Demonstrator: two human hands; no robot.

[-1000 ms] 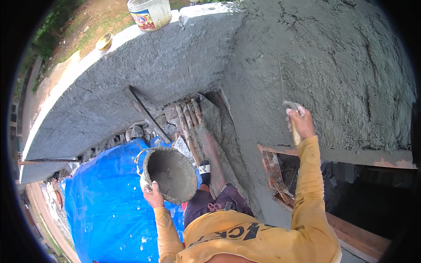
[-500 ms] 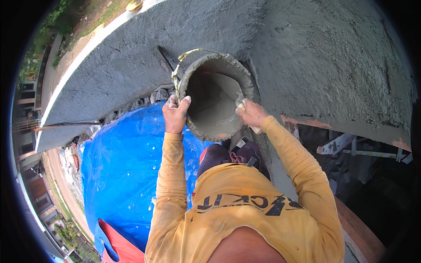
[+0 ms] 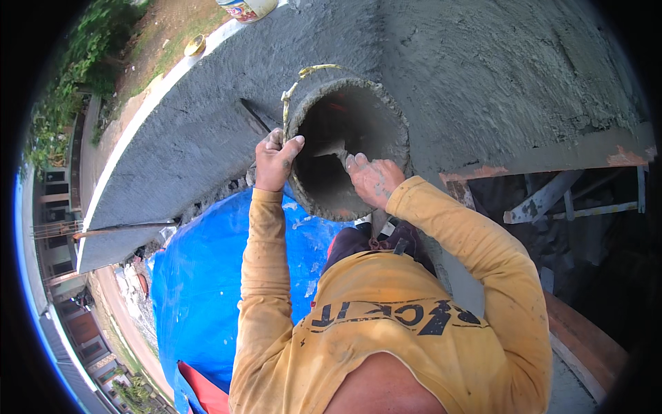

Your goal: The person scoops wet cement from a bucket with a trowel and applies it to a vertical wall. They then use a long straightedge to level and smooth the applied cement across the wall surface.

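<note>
A mortar-crusted bucket [image 3: 398,121] is tipped so that its round mouth faces me. My left hand [image 3: 276,164] is closed on the left side of its rim, thumb over the edge. A yellowish cord handle [image 3: 286,103] loops past the rim's upper left. My right hand [image 3: 376,181], spotted with grey mortar, reaches into the mouth with its fingers wrapped round a trowel. Of the trowel, a grey part of the blade [image 3: 332,149] shows inside the bucket; the grip is hidden by the hand. The bucket's bottom lies in shadow.
Grey rendered walls [image 3: 483,83] meet behind the bucket. A blue tarp [image 3: 207,276] spreads at the left. On the pale wall top stand a small tub [image 3: 248,8] and a yellow round thing [image 3: 195,45]. At the right, a dark opening holds a timber brace [image 3: 545,200].
My right hand with the trowel has moved left and deeper into the bucket's mouth. My left hand stays on the rim. The view has shifted slightly, showing the tub on the wall top.
</note>
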